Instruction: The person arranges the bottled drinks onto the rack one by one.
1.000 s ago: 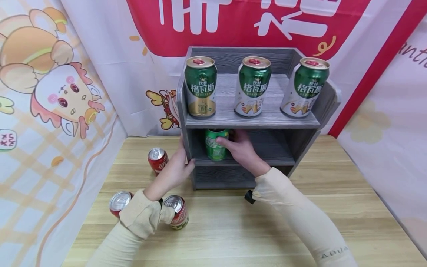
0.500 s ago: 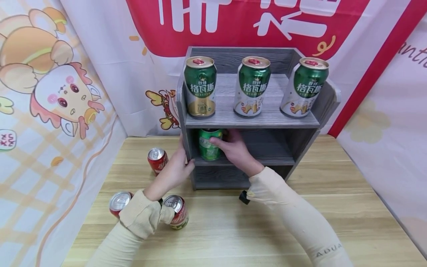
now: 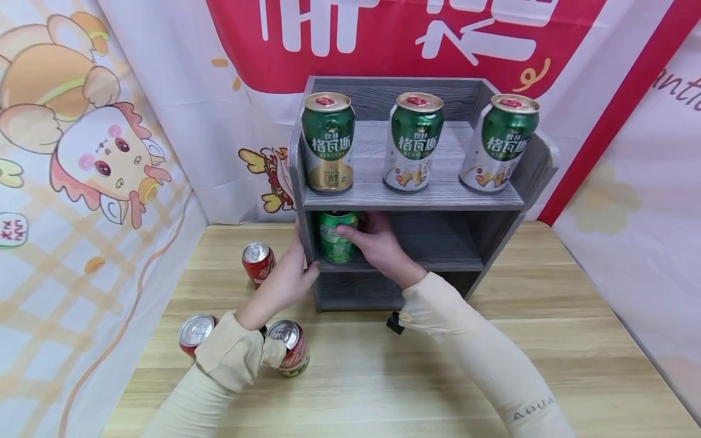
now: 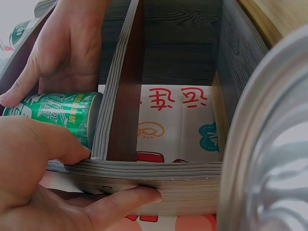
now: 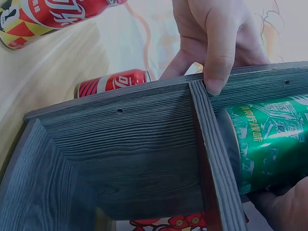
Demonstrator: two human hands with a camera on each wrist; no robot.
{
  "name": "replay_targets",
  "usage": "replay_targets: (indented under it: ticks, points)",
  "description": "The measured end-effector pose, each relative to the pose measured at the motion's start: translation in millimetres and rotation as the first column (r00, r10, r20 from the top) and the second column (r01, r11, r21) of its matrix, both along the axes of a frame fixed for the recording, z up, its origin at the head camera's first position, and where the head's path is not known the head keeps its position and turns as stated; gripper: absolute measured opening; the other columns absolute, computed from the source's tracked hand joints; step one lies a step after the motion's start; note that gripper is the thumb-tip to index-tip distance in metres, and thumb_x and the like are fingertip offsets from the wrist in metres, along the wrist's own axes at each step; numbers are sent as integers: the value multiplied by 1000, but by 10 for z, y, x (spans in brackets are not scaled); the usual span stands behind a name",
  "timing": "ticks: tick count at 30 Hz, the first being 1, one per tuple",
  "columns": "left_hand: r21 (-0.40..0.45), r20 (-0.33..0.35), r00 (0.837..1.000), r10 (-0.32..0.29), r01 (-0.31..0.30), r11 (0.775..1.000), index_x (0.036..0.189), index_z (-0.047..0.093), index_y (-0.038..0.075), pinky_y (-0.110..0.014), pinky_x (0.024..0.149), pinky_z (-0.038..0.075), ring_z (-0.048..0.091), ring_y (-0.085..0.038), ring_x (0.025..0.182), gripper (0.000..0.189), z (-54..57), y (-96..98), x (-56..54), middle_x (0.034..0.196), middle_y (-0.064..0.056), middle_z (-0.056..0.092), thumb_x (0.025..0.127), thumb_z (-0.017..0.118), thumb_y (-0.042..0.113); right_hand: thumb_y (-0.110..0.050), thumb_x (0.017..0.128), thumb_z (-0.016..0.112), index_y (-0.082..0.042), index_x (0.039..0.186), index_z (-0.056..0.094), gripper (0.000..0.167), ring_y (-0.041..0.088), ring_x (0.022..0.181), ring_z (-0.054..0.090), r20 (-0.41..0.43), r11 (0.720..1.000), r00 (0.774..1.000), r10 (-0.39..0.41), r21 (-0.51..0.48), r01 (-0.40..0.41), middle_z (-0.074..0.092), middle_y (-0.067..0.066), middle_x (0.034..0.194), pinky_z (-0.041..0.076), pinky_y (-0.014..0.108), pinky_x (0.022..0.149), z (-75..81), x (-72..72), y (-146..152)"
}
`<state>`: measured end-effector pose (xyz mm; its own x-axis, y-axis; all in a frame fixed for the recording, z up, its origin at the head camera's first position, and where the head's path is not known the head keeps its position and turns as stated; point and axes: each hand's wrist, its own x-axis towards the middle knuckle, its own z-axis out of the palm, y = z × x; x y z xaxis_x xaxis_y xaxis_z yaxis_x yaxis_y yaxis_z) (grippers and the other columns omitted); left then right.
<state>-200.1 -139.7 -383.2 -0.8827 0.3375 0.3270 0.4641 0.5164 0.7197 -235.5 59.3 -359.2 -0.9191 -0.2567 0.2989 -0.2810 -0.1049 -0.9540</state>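
My right hand (image 3: 383,249) holds a green soda can (image 3: 331,243) upright at the left end of the middle level of a grey wooden shelf (image 3: 449,199). Its thumb lies across the can's front; the other fingers are mostly hidden behind it. My left hand (image 3: 289,274) grips the shelf's left side panel, thumb at the front edge and fingers along the outer face. In the left wrist view, the green can (image 4: 72,113) lies close to that panel, near the left thumb. The right wrist view shows the can's base (image 5: 231,149) at the middle board.
Three green-and-white cans (image 3: 414,143) stand on the shelf's top board. Left of the shelf, on the wooden table (image 3: 361,371), are a red can (image 3: 258,267), another red can (image 3: 188,348) partly behind the left sleeve, and a third red can (image 3: 298,356) beside the left wrist.
My right hand has slid the green can leftward along the middle level, closer to the left side panel. My left hand has stayed in place on the shelf.
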Motion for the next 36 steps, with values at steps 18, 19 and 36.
replay_targets:
  ticks: [18, 19, 36]
  points:
    - [4, 5, 1000, -6, 6, 1000, 161, -10, 3, -44, 86, 60, 55, -42, 127, 100, 16, 7, 7, 155, -34, 34, 90, 59, -11, -45, 85, 71, 2, 146, 44, 81, 27, 127, 54, -24, 998, 999, 25, 63, -24, 53, 20, 143, 46, 39, 106, -18, -12, 7]
    - [2, 9, 1000, -4, 4, 1000, 161, -10, 3, -45, 86, 60, 55, -42, 127, 99, 16, 6, 9, 155, -34, 35, 90, 58, -10, -51, 81, 71, 2, 146, 44, 87, 27, 127, 54, -23, 998, 999, 26, 63, -25, 53, 20, 143, 46, 39, 106, -21, -15, 7]
    - [-11, 8, 1000, 0, 0, 1000, 161, -10, 3, -42, 81, 60, 57, -41, 123, 98, 9, -7, 10, 154, -34, 36, 91, 58, -10, -50, 83, 71, 0, 149, 41, 88, 27, 131, 51, -6, 996, 999, 52, 70, -52, 51, 18, 146, 43, 40, 109, -13, -7, 11]
